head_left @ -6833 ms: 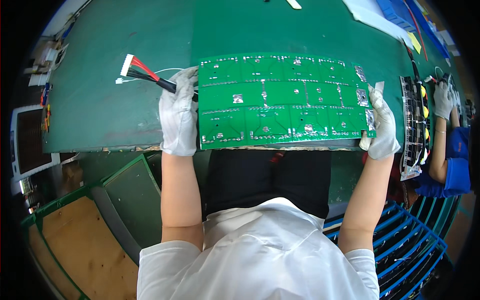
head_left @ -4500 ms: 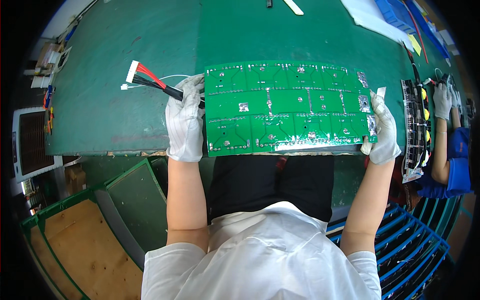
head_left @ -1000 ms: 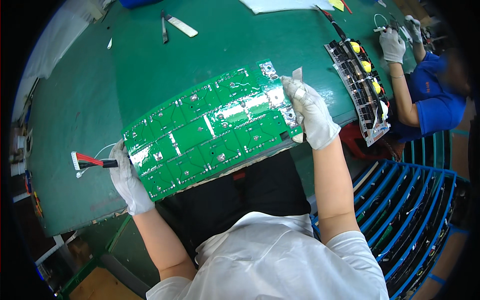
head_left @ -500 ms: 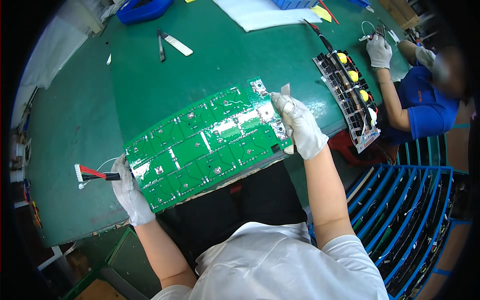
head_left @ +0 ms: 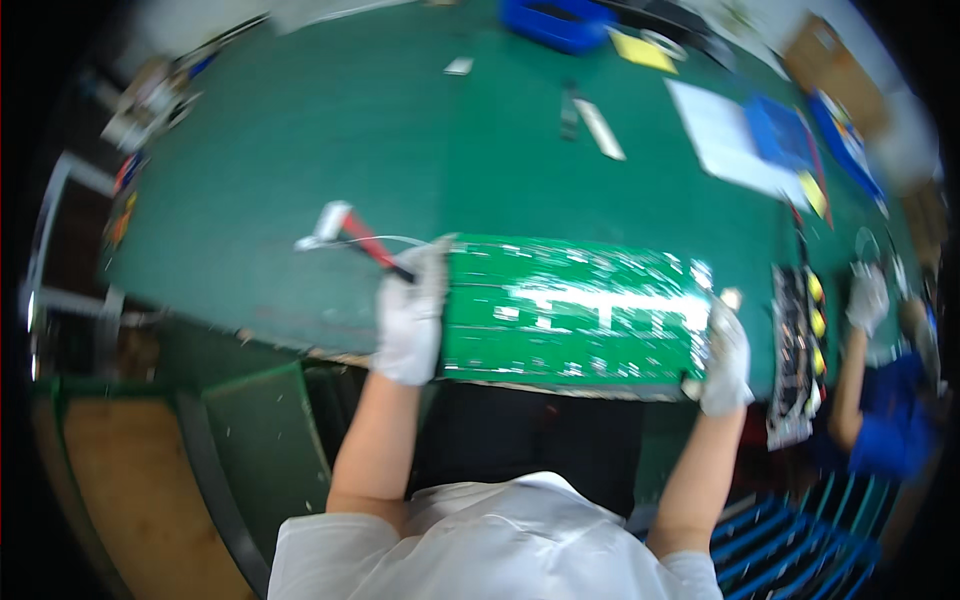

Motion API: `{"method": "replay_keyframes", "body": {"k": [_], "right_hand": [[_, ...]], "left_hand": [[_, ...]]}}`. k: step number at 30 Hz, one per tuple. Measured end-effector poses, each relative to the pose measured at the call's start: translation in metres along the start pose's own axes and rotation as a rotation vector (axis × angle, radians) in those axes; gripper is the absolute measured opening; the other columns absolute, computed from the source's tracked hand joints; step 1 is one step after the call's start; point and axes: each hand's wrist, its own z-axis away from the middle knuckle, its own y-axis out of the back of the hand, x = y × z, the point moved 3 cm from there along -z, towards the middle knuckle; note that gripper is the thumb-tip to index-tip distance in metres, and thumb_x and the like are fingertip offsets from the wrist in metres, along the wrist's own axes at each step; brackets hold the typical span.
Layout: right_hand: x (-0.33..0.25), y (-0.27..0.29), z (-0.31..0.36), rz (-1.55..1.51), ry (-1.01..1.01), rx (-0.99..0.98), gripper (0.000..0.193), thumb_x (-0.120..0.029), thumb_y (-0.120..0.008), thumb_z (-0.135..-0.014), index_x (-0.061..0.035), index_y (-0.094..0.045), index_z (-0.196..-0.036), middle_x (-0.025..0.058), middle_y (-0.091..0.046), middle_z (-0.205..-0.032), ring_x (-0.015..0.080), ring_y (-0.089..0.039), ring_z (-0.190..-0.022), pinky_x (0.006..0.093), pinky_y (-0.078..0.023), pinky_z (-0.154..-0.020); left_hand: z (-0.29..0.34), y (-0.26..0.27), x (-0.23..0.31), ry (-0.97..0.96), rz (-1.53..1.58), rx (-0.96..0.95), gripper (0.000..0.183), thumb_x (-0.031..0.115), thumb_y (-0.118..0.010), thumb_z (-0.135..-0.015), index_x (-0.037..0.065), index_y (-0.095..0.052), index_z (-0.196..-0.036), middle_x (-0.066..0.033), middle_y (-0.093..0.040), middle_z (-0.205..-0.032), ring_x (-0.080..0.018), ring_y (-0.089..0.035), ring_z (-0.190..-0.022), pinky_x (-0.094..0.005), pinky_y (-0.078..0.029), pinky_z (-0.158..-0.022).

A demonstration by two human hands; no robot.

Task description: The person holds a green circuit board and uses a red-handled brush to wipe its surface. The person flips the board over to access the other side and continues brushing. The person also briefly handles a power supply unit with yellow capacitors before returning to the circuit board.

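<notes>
A large green circuit board (head_left: 570, 340) is held level above the table's front edge, its solder side up and glaring with reflected light. My left hand (head_left: 410, 320), in a white glove, grips its left end. My right hand (head_left: 728, 355), gloved too, holds the right end. By my left hand a wire bundle (head_left: 368, 240) in red and black with a white connector sticks out to the left. Motion blurs the picture, so small parts on the board do not show clearly.
Beyond the board lie a black pen-like tool (head_left: 569, 112) and a white-handled one (head_left: 602, 132). An assembled board with yellow parts (head_left: 795, 350) sits at the right, near a co-worker's gloved hand (head_left: 868, 300). Blue bins (head_left: 560, 24) stand at the back; a blue rack (head_left: 790, 545) is low right.
The view has swung left, so the table things appear farther right. The board has gone from slanted to nearly level in the picture, still in both hands.
</notes>
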Motion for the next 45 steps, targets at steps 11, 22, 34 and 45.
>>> {"method": "replay_keyframes", "body": {"k": [11,22,34,45], "right_hand": [[-0.016,0.013,-0.002,-0.103,-0.029,0.193,0.018,-0.026,-0.052,-0.09,-0.0081,-0.051,-0.091,-0.0031,-0.047,-0.065,0.0025,-0.034,-0.045,0.0163,-0.027,-0.039],[-0.024,0.001,-0.003,-0.13,-0.058,0.121,0.015,-0.021,-0.053,-0.09,-0.0072,-0.051,-0.094,-0.0033,-0.048,-0.07,0.0031,-0.039,-0.052,0.0167,-0.029,-0.041],[-0.016,0.011,-0.004,-0.065,-0.047,0.163,0.018,-0.024,-0.054,-0.089,-0.0068,-0.053,-0.093,-0.0041,-0.044,-0.064,0.0037,-0.033,-0.045,0.018,-0.027,-0.039],[-0.034,0.026,0.033,-0.117,-0.223,0.192,0.028,-0.036,-0.052,-0.091,-0.0111,-0.047,-0.08,-0.0025,-0.044,-0.06,0.0056,-0.035,-0.042,0.0207,-0.03,-0.04]], "left_hand": [[-0.003,0.021,-0.018,-0.459,-0.089,0.055,0.028,0.004,-0.044,-0.09,-0.003,-0.053,-0.115,-0.0176,-0.054,-0.123,-0.0141,-0.056,-0.09,-0.0254,-0.044,-0.08],[0.011,0.021,-0.014,-0.415,0.029,0.007,0.048,-0.006,-0.059,-0.07,0.009,-0.054,-0.115,-0.0156,-0.054,-0.123,-0.0294,-0.058,-0.107,-0.0341,-0.049,-0.087],[0.004,0.034,-0.018,-0.459,0.078,0.137,0.029,0.005,-0.048,-0.092,-0.002,-0.049,-0.12,-0.0156,-0.053,-0.122,-0.0189,-0.049,-0.114,-0.0342,-0.036,-0.101],[0.027,0.089,-0.017,-0.261,-0.025,0.121,0.046,0.029,-0.035,-0.099,-0.01,-0.042,-0.123,-0.0209,-0.048,-0.127,-0.03,-0.049,-0.116,-0.0403,-0.041,-0.098]]}}
